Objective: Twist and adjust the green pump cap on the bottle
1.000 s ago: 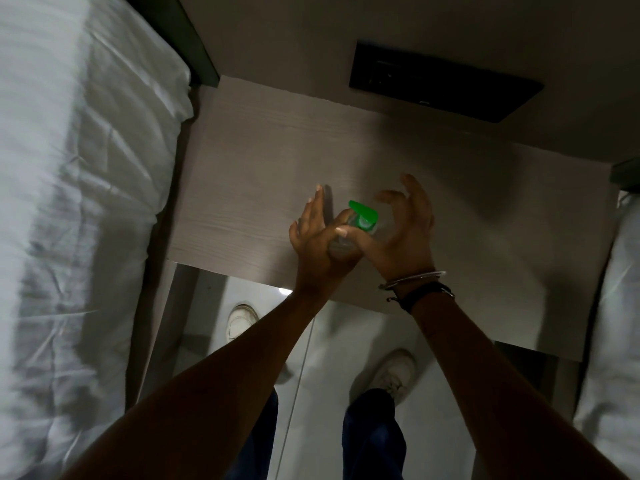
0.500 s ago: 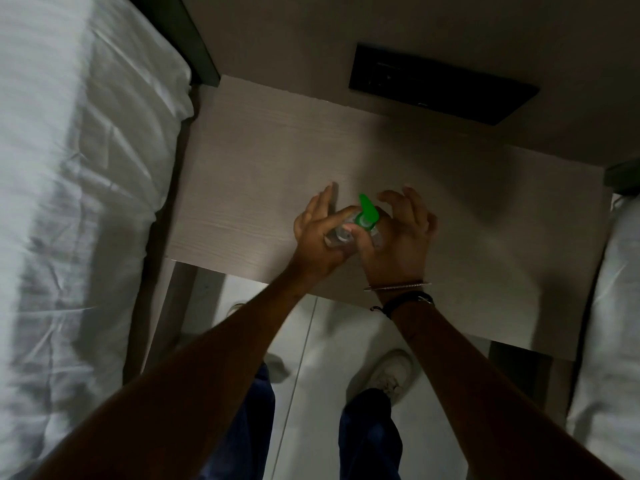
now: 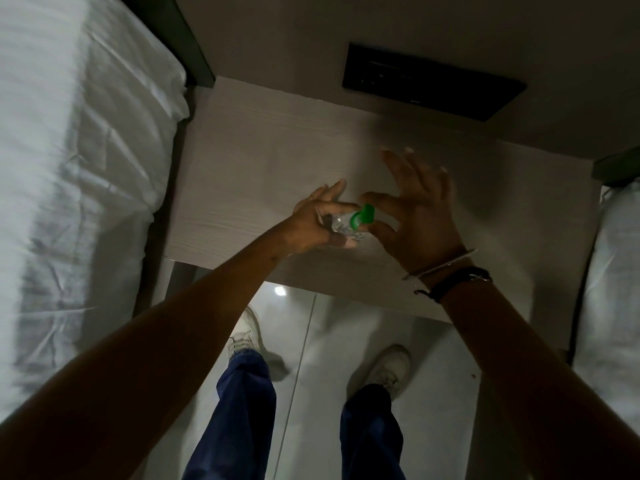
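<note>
Clear thin-plastic bottle (image 3: 341, 226) with green flip cap (image 3: 363, 215), held over pale wood bench (image 3: 259, 150). Body clamped in left hand (image 3: 313, 220) grip; cap pinched between right hand (image 3: 420, 211) thumb and finger, rest spread. Probably light, crushable, slick: best held near stiffer neck.

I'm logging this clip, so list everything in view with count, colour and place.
bottle: one, clear, in the left hand
green cap: one, green, on the bottle
table: one, pale wood, under the hands
beds: two, white, left and right edges
wall panel: one, black, above the table
bracelets: two, silver and black, right wrist
shoes: two, white, on the floor
trousers: one pair, blue, bottom centre
left hand: one, grips the bottle
right hand: one, pinches the green cap
</note>
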Tool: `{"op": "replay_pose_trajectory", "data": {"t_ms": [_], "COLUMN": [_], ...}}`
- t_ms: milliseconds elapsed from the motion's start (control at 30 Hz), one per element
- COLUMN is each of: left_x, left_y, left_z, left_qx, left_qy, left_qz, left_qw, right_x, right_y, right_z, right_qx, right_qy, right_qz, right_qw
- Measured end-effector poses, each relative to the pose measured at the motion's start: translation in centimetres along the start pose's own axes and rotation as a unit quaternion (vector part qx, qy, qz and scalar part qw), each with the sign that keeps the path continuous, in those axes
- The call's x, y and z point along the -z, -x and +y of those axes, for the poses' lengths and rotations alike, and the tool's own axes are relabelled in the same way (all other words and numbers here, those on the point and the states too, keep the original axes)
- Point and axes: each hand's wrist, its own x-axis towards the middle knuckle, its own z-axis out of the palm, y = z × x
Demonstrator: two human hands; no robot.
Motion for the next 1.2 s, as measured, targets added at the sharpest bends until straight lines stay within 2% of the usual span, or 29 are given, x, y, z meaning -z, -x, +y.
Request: {"op": "replay_pose_trajectory", "data": {"t_ms": [233, 467, 567, 733, 933, 1067, 1200], "left_x": [0.2, -0.1, -0.1, 0.0, 1.2, 1.2, 1.1], "left_y": [0.3, 1.2, 1.1, 1.1, 1.5, 2.0, 2.2], "left_z": [0.9, 1.2, 1.3, 2.0, 2.5, 3.9, 4.0], "left_qx": [0.012, 0.018, 0.017, 0.010, 0.014, 0.035, 0.058], "left_qy": [-0.041, -0.033, -0.053, 0.015, -0.145, -0.144, -0.160], "left_qz": [0.013, 0.029, 0.028, 0.022, 0.017, 0.006, 0.010], "left_qw": [0.999, 0.999, 0.998, 1.000, 0.989, 0.989, 0.985], "right_x": [-0.4, -3.0, -3.3, -3.1, -2.5, -2.4, -2.8], "right_y": [0.6, 1.9, 2.1, 2.7, 2.5, 2.1, 1.7], "right_z": [-1.2, -5.2, -5.7, -5.4, -5.1, -5.2, -5.8], "right_qx": [-0.059, -0.222, -0.261, -0.251, -0.243, -0.268, -0.309], "right_qy": [0.035, 0.004, 0.003, -0.006, -0.029, -0.040, -0.065], "right_qz": [0.007, 0.066, 0.064, 0.069, 0.009, -0.032, -0.020], "right_qw": [0.998, 0.973, 0.963, 0.966, 0.969, 0.962, 0.949]}}
